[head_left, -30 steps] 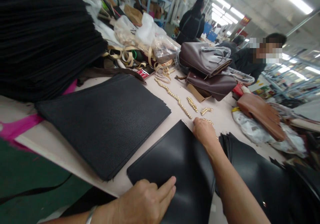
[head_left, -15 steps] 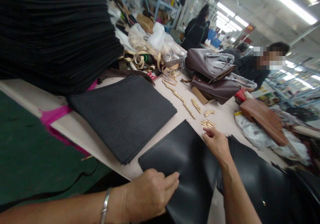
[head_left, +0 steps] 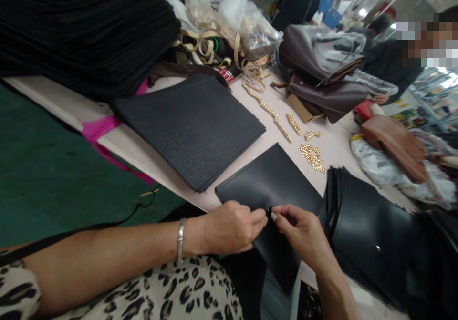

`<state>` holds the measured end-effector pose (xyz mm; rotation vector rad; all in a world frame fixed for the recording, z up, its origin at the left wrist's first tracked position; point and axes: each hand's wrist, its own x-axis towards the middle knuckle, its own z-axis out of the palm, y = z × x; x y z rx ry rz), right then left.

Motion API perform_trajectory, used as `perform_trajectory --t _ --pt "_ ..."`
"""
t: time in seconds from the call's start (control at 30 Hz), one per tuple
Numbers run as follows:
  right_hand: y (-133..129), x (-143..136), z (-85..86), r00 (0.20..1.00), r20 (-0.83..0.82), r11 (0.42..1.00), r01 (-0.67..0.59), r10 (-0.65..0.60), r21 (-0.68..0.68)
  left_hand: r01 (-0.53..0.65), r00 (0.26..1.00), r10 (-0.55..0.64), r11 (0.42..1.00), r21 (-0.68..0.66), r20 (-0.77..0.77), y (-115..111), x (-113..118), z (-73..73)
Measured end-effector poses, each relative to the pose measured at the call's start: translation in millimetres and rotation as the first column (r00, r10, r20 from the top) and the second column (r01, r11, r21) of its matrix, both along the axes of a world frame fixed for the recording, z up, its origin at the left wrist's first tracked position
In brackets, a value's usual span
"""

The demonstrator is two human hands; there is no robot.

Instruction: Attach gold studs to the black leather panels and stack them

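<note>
A smooth black leather panel (head_left: 277,174) lies at the table's front edge, its near part hanging over. My left hand (head_left: 232,227) is closed on the panel, fingers on top and the thumb hidden. My right hand (head_left: 300,229) pinches with thumb and forefinger against the panel's middle, right beside the left fingertips. What it pinches is too small to make out. Beyond the panel lies a loose pile of small gold studs (head_left: 312,158). To the right, a stack of black leather panels (head_left: 372,224) has one gold stud (head_left: 378,248) in its top piece.
Grained black leather pieces (head_left: 193,129) lie to the left, before a tall black stack (head_left: 82,34). Rows of gold studs (head_left: 268,112) run farther back. Brown handbags (head_left: 322,67), a tan leather piece (head_left: 395,143) and plastic bags (head_left: 229,10) line the far side. A person (head_left: 393,62) is beyond.
My right hand has come from the gold stud pile back to the panel's middle and meets the left fingertips. The pile looks more spread out. The camera view has tilted downward.
</note>
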<state>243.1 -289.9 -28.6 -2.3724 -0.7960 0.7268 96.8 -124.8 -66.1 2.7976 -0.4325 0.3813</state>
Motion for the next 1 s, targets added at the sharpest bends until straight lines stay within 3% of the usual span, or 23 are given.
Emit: perform_trajectory --t 0.17,0.43,0.7,0.87,1.0 --pt "18.1 -0.2 11.3 0.991 0.031 0.988 -0.124 0.128 -0.09 0.014 1.0 -0.014 1.0 -0.006 -0.016 0.5 0.0 0.6" --pt "26.8 7.3 13.3 0.982 -0.036 0.963 -0.189 0.186 -0.193 0.022 1.0 -0.022 0.999 -0.025 -0.008 2.0 2.0 -1.1" --pt "40.6 22.9 13.5 0.969 -0.189 0.924 -0.215 0.16 -0.318 0.031 0.999 -0.031 0.999 -0.044 0.011 0.8 1.3 -5.2" --pt "53.5 27.0 19.6 0.962 -0.27 0.896 -0.157 0.043 -0.417 0.032 0.999 -0.03 0.998 -0.058 0.031 0.8 1.2 -8.4" --pt "58.4 31.5 19.9 0.96 -0.277 0.903 -0.161 0.049 -0.398 0.042 0.999 -0.041 0.996 -0.075 0.018 1.8 2.0 -7.9"
